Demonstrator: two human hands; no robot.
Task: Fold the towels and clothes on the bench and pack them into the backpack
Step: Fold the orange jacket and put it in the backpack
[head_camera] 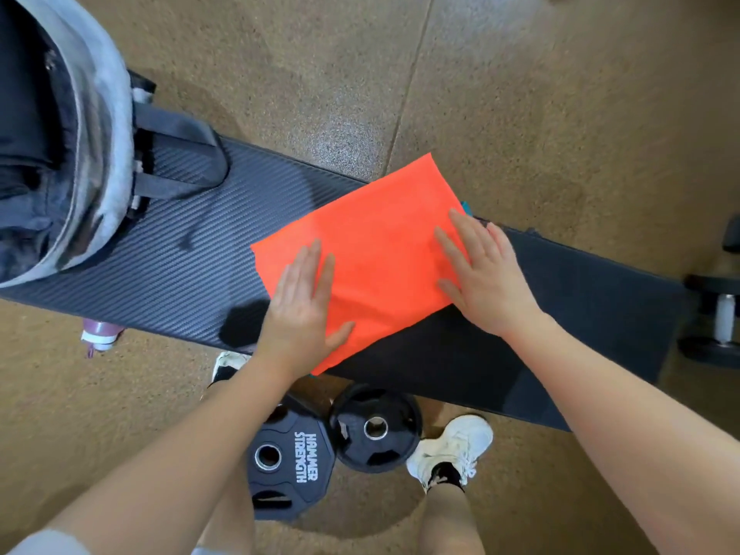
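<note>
An orange towel (376, 242) lies folded into a flat rectangle across the black bench (168, 254). My left hand (304, 306) presses flat on its near left part, fingers straight. On the towel's right edge my right hand (484, 274) lies flat too. A dark garment (480, 354) is spread on the bench under the towel's right side, and a sliver of teal cloth (465, 207) peeks out behind the towel. The grey and dark backpack (72, 146) stands open at the bench's left end, with dark fabric inside.
Two black weight plates (292, 458) (374, 428) lie on the floor by my white shoes (452, 450). A purple bottle (100, 334) sits on the floor under the bench's left part. A dumbbell (716, 318) rests at the right edge.
</note>
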